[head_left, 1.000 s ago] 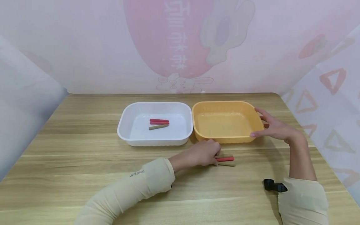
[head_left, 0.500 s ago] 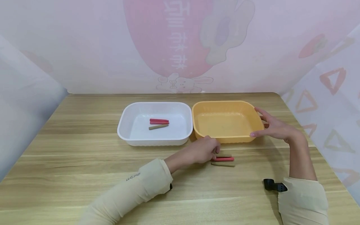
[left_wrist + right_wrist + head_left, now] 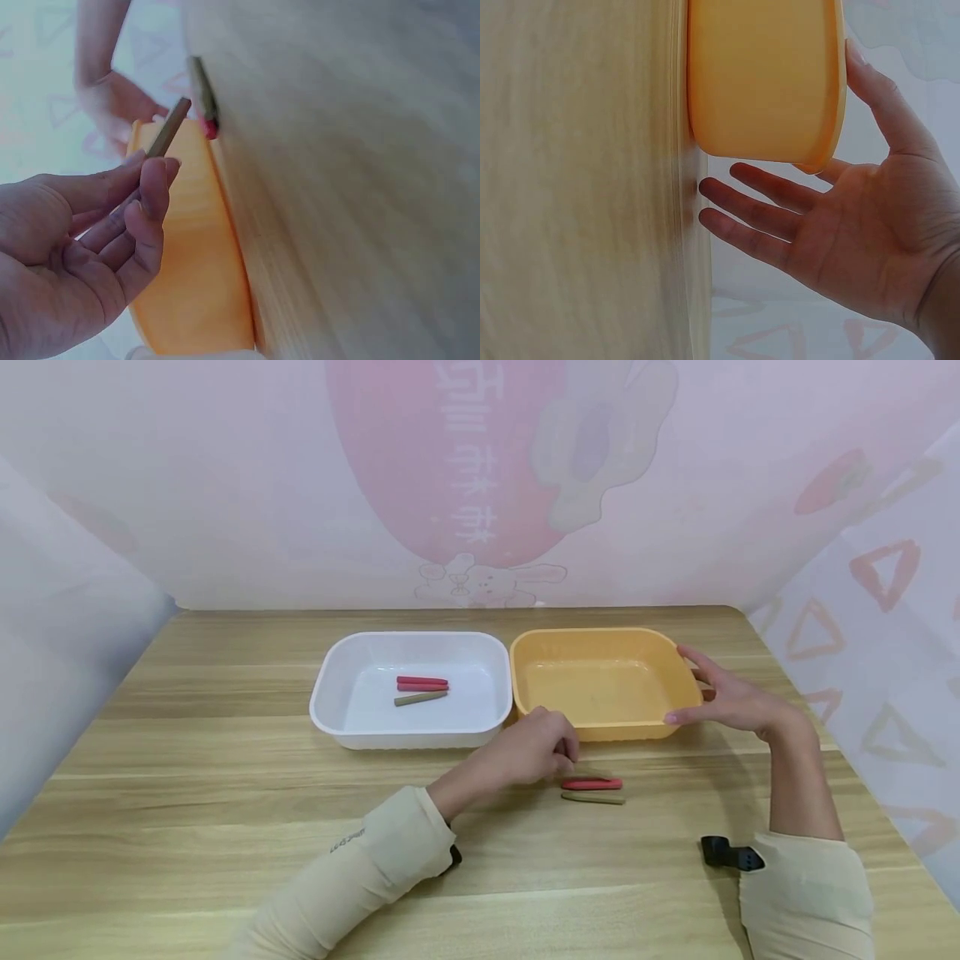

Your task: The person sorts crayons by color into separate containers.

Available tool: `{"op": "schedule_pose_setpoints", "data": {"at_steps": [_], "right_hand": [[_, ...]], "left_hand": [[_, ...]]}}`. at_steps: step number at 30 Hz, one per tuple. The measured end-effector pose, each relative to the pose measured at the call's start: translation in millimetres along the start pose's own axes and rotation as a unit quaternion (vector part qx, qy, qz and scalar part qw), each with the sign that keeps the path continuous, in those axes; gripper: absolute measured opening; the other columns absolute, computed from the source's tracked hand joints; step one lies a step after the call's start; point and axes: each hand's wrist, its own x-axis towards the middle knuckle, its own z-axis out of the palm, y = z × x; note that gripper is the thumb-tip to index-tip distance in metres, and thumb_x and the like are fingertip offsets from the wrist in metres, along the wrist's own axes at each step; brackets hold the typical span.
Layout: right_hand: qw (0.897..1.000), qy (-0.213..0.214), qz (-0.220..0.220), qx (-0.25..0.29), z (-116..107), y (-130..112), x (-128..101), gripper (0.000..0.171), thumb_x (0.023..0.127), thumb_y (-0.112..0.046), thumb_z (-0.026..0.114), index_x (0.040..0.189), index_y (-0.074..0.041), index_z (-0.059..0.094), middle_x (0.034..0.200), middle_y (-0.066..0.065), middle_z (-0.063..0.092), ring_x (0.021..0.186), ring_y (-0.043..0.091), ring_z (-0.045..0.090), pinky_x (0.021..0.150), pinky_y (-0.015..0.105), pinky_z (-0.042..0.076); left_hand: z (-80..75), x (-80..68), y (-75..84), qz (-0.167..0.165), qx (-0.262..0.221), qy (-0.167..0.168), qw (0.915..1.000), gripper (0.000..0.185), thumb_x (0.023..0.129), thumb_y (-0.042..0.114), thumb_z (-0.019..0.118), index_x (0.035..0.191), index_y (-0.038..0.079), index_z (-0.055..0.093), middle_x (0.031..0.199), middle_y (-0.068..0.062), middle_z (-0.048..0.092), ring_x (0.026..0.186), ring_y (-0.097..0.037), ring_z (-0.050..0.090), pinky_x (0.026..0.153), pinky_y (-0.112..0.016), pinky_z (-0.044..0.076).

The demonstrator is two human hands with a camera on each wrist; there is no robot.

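My left hand [image 3: 528, 747] pinches an olive-brown crayon [image 3: 169, 126] between thumb and fingers, just in front of the yellow basin [image 3: 603, 726]. Below and right of that hand, a red crayon [image 3: 594, 784] and another olive-brown crayon [image 3: 592, 797] lie on the table. The right hand [image 3: 738, 700] rests at the basin's right end, thumb on the near side and index finger on the far rim. In the right wrist view its other fingers [image 3: 754, 206] are stretched out below the basin's end, apart from its wall.
Left of the yellow basin, side by side with it, stands a white basin [image 3: 412, 742]. Inside lie two red crayons [image 3: 422, 683] and one olive-brown crayon [image 3: 421, 698]. The wooden table [image 3: 187, 793] reaches back to a pale printed wall panel [image 3: 262, 493].
My left hand has drawn back a little to the left and away from me with the pinched olive-brown crayon, uncovering the crayons on the table. The right hand stays at the yellow basin.
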Motion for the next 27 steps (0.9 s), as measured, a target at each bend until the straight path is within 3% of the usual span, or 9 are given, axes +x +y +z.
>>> {"op": "schedule_pose_setpoints", "data": {"at_steps": [4, 8, 16, 20, 27], "right_hand": [[1.000, 0.001, 0.001, -0.001, 0, -1, 1, 0.114, 0.090, -0.024, 0.079, 0.168, -0.020, -0.005, 0.165, 0.033, 0.014, 0.145, 0.058, 0.030, 0.110, 0.069, 0.033], [1.000, 0.002, -0.003, -0.003, 1, -2, 0, 0.114, 0.090, -0.023, 0.079, 0.168, -0.019, -0.005, 0.165, 0.033, 0.015, 0.144, 0.059, 0.030, 0.109, 0.069, 0.034], [1.000, 0.004, -0.001, -0.002, 2, -3, -1, 0.115, 0.090, -0.024, 0.080, 0.168, -0.019, -0.004, 0.164, 0.034, 0.017, 0.143, 0.059, 0.031, 0.109, 0.069, 0.035], [1.000, 0.006, -0.001, 0.000, 2, -4, -2, 0.115, 0.090, -0.023, 0.080, 0.167, -0.017, -0.005, 0.164, 0.035, 0.016, 0.143, 0.059, 0.032, 0.108, 0.069, 0.035], [1.000, 0.005, 0.001, -0.001, 2, -5, -2, 0.115, 0.090, -0.024, 0.080, 0.167, -0.016, -0.006, 0.164, 0.036, 0.015, 0.143, 0.061, 0.030, 0.109, 0.070, 0.034]], "left_hand": [[-6.5, -0.9, -3.1, 0.020, -0.065, -0.002, 0.9977, 0.009, 0.093, -0.005, 0.073, 0.085, -0.002, 0.075, 0.076, -0.012, 0.074, 0.058, -0.022, 0.068, 0.060, -0.020, 0.051], [-14.4, -1.8, -3.7, 0.016, -0.114, -0.007, 0.9934, 0.006, 0.093, -0.005, 0.073, 0.087, -0.004, 0.074, 0.082, -0.018, 0.075, 0.063, -0.033, 0.071, 0.064, -0.023, 0.055], [-25.2, -3.7, -6.9, 0.003, -0.162, -0.003, 0.9867, 0.005, 0.095, 0.000, 0.073, 0.090, -0.001, 0.075, 0.083, -0.019, 0.074, 0.066, -0.034, 0.071, 0.069, -0.024, 0.053], [-32.7, -4.1, -6.4, 0.001, -0.178, 0.007, 0.9839, 0.006, 0.095, 0.002, 0.073, 0.094, -0.004, 0.075, 0.085, -0.020, 0.073, 0.070, -0.037, 0.071, 0.068, -0.031, 0.056], [-45.3, 0.8, -10.1, -0.016, -0.195, 0.047, 0.9795, 0.006, 0.096, 0.003, 0.073, 0.096, -0.002, 0.075, 0.090, -0.021, 0.074, 0.067, -0.021, 0.068, 0.069, -0.045, 0.055]]}}
